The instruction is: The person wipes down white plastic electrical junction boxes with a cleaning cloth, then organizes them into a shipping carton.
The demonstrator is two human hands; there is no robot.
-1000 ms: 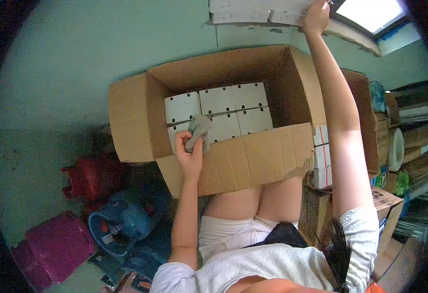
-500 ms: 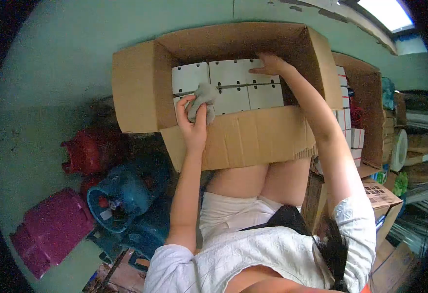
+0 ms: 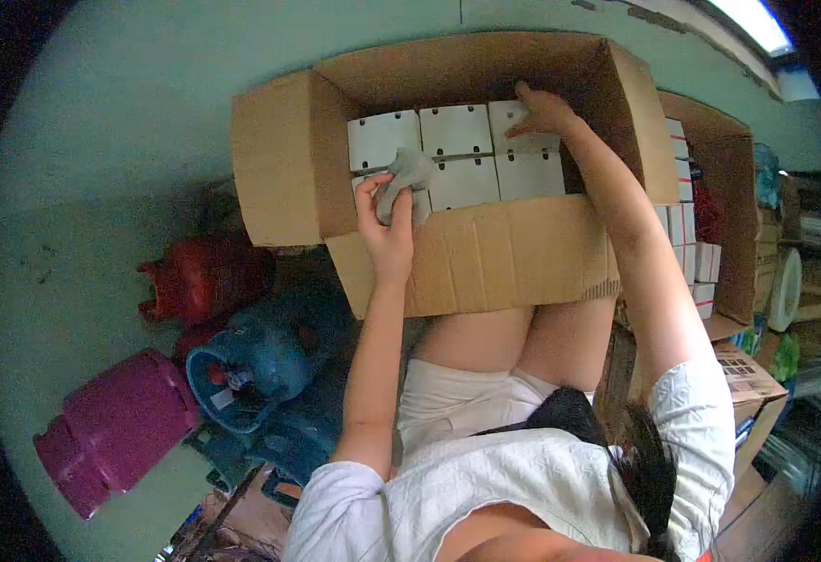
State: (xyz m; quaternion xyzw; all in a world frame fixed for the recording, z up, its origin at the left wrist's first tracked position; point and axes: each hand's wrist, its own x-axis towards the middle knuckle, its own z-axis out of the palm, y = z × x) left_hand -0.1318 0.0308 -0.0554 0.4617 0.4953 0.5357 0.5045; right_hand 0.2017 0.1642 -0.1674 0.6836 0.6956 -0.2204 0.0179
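An open cardboard box point(image 3: 485, 258) holds several white boxes point(image 3: 455, 129) in two rows. My left hand point(image 3: 388, 220) is closed around a grey cloth point(image 3: 405, 180), over the near left white box. At the far right of the rows, my right hand point(image 3: 544, 113) reaches in with its fingers spread on and beside a white box point(image 3: 529, 176); it grips nothing that I can see.
Gas cylinders stand on the left: red point(image 3: 206, 278), blue point(image 3: 259, 363) and magenta point(image 3: 115, 426). A second cardboard box point(image 3: 727, 225) with white boxes is at the right, near a smaller carton point(image 3: 753, 379). A green wall point(image 3: 148, 122) lies behind.
The view has shifted, so the scene sits a little further right. My right hand's fingers have spread and moved slightly at the far right white box. The cloth stays in my left hand.
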